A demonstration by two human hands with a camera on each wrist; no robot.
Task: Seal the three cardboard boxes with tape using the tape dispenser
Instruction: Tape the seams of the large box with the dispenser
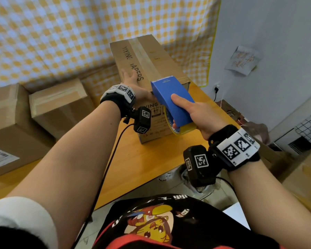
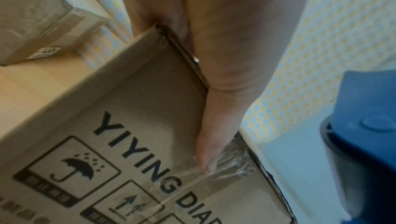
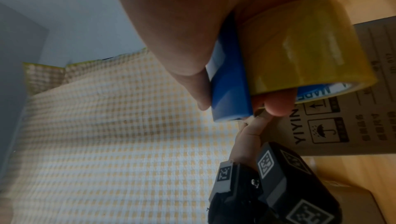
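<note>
A tall cardboard box (image 1: 151,58) printed YIYING stands on the wooden table (image 1: 151,168), with a strip of clear tape along its top seam. My left hand (image 1: 133,81) lies flat on the box top at the near left edge. Its thumb (image 2: 207,156) presses wrinkled tape onto the front face (image 2: 128,126). My right hand (image 1: 196,114) grips the blue tape dispenser (image 1: 171,97), whose nose is at the box's near top edge. The yellowish tape roll (image 3: 300,49) hangs below the dispenser (image 3: 229,82), in front of the box (image 3: 353,134).
Two more cardboard boxes (image 1: 61,105) (image 1: 7,126) stand on the table at the left, against a yellow checked cloth (image 1: 61,33). Another box (image 1: 303,177) sits on the floor at the right, beyond the table's right edge.
</note>
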